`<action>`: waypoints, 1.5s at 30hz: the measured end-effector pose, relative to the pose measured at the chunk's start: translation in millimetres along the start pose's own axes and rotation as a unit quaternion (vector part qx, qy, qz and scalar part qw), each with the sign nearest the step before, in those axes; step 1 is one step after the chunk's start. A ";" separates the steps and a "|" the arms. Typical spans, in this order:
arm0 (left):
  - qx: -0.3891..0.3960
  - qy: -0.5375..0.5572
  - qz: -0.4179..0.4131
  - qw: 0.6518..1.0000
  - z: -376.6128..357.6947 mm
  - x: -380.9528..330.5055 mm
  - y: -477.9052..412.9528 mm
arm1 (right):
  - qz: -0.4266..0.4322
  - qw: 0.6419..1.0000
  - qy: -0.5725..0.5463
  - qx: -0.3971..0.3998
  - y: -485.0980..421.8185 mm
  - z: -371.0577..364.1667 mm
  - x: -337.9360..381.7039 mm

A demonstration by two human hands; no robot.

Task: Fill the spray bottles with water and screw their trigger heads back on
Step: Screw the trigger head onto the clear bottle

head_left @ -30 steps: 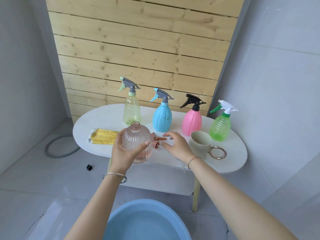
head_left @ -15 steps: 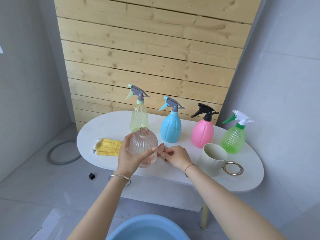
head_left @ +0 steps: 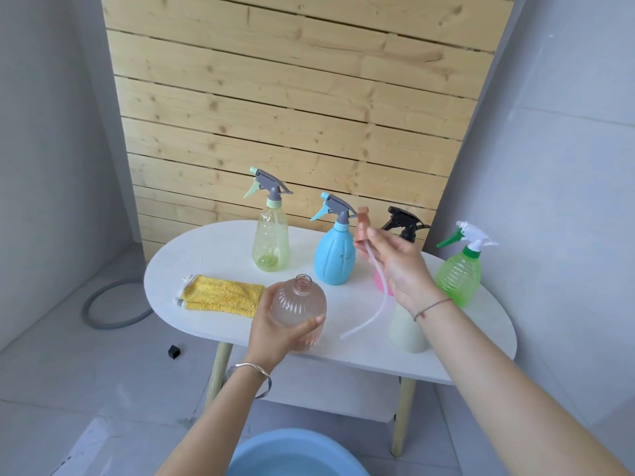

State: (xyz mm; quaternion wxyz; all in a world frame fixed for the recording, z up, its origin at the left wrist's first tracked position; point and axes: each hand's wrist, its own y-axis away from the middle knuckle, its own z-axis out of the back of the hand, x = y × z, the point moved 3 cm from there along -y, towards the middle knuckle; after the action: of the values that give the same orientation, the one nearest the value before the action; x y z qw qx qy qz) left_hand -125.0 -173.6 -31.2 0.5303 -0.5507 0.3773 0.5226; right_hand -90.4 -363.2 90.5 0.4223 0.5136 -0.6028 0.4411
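Lifted off the tabletop since half a second ago, the right hand (head_left: 400, 266) now holds the peach trigger head (head_left: 362, 225) up in the air, pinched between thumb and fingers, where before it lay low beside the bottle. Its long pale dip tube (head_left: 369, 304) hangs down and curls toward seven o'clock, ending above the white table (head_left: 213, 249).

The left hand (head_left: 280, 329) has stayed wrapped around the clear ribbed bottle (head_left: 298, 312), fingers clasped across its front, at about six o'clock on the tabletop. That bottle is tinted faintly pink, round-bodied with vertical ribs, and its threaded neck stands open and upright. Whether its base touches the table cannot be told, because the hand covers it; no water level can be made out inside.

Much is screened by the raised hand: the pink bottle (head_left: 379, 282) shows only a sliver of body and its black trigger (head_left: 403, 221), and the cream cup (head_left: 407, 329) is partly behind the wrist, its rim hidden. At the bottom edge the blue basin (head_left: 292, 453) is cut off by the frame.

Along the far side stand the yellow bottle (head_left: 270, 243) at eleven o'clock, the blue bottle (head_left: 335, 255) at twelve and the green bottle (head_left: 458, 274) at three. A yellow cloth (head_left: 223, 295) lies at nine o'clock.
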 end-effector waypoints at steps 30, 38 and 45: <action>0.073 0.017 0.013 0.997 -19.2 -6.9 -1.6 | 0.106 0.994 0.025 0.013 -17.2 -58.6 3.2; 0.077 0.016 0.013 0.997 -19.0 -5.6 -2.7 | 0.057 0.981 0.119 0.139 4.7 -29.6 -13.5; 0.078 0.017 0.015 0.997 -18.6 -6.5 -2.2 | 0.021 0.973 0.171 0.155 15.4 -24.4 -46.6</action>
State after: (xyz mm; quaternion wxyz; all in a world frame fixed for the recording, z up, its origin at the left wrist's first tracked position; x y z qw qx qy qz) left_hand -120.6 -192.4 -26.5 0.5576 -0.5107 0.4341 0.4897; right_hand -98.9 -326.8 50.3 0.4252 0.4773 -0.4565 0.6189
